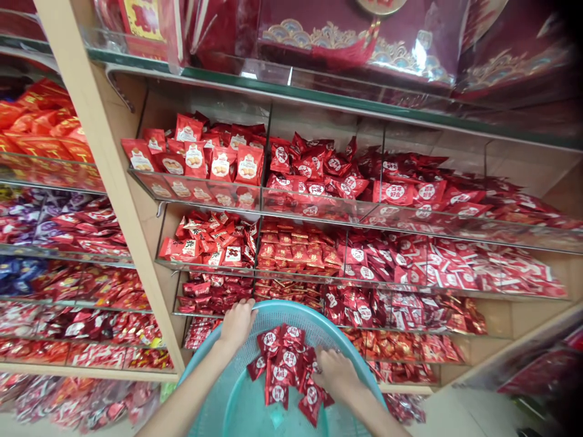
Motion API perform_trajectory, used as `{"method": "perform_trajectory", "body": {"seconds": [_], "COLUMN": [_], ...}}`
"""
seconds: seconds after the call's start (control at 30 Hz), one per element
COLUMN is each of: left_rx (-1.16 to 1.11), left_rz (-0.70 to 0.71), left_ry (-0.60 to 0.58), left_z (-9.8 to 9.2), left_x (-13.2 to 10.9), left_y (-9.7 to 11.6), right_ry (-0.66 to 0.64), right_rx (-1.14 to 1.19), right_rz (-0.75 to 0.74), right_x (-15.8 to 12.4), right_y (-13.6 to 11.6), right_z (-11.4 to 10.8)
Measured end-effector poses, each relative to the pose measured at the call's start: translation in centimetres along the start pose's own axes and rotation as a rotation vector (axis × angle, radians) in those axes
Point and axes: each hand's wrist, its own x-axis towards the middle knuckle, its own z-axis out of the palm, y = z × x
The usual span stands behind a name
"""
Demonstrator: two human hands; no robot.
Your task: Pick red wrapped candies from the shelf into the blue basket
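Observation:
A turquoise plastic basket [314, 309] with perforated sides is in front of me at the bottom of the head view. My left hand [237, 326] is closed over its far-left rim, thumb and fingers at the edge. Inside the basket lies a small heap of red candy packets [285, 364] with round white labels. My right hand [336, 371] reaches into the basket from the right. Its fingers are curled down on packets at the right of the heap, and the fingertips are partly hidden.
Beyond the basket stands a wooden shelf unit with glass-fronted tiers of red packets [314, 164]. Maroon gift boxes [355, 36] sit on the glass shelf [291, 91] above. A wooden upright [113, 176] separates a second unit on the left. Bagged goods [77, 400] lie low at left.

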Motion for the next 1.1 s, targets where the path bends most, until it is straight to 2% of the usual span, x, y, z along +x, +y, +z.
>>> {"method": "perform_trajectory", "body": {"seconds": [0.13,0.27,0.33,0.43,0.53,0.63,0.73,0.8,0.87,0.93,1.1], "left_rx": [-0.017,-0.033,-0.034,-0.030,-0.039,-0.045,-0.044,-0.044,-0.041,-0.037,-0.033], "left_rz": [-0.001,-0.008,-0.010,-0.013,-0.013,-0.015,-0.018,-0.019,-0.021,-0.020,-0.018], "left_ry": [0.008,0.008,0.009,0.013,0.012,0.016,0.010,0.006,0.002,0.000,0.007], "left_z": [0.2,0.4,0.5,0.8,1.0,1.0,0.9,0.8,0.7,0.7,0.5], "left_x": [0.0,0.1,0.1,0.2,0.4,0.4,0.2,0.1,0.0,0.0,0.1], "left_y": [-0.1,-0.3,-0.3,-0.4,-0.5,-0.6,-0.6,-0.5,-0.5,-0.5,-0.4], "right_ry": [-0.004,0.074,0.141,0.305,0.537,0.816,1.045,1.127,1.126,1.064,0.927], "right_rx": [-0.007,0.030,0.080,0.205,0.357,0.441,0.447,0.368,0.259,0.172,0.050], "right_rz": [-0.007,-0.037,-0.065,-0.153,-0.269,-0.318,-0.272,-0.172,-0.053,0.043,0.186], "right_x": [-0.2,-0.8,-1.4,-2.8,-4.3,-4.8,-3.9,-2.8,-1.6,-0.7,0.0], "right_y": [0.0,0.2,0.2,-0.1,-0.7,-1.1,-0.8,-0.5,-0.3,-0.5,-1.5], "right_z": [-1.0,-4.2,-6.9,-12.1,-17.9,-23.3,-27.6,-29.7,-31.1,-31.9,-32.5]}}
